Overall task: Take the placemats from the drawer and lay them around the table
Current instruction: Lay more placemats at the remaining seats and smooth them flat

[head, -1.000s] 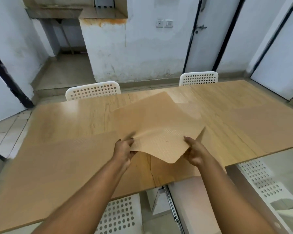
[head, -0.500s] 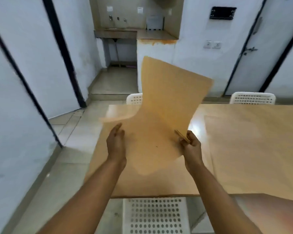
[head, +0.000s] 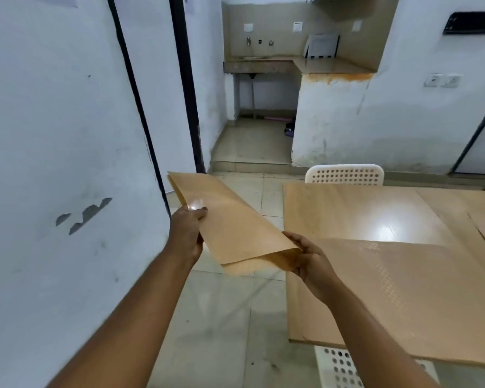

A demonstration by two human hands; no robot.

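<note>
a plain dining room: wooden table point(head: 361, 217), perforated chair point(head: 345, 175), sink counter point(head: 277, 64)

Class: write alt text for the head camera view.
Two bare hands, left hand and right hand, hold tan placemats over the tiled floor, left of a wooden table. Another placemat lies on the table's near end; a white perforated chair stands behind.
</note>
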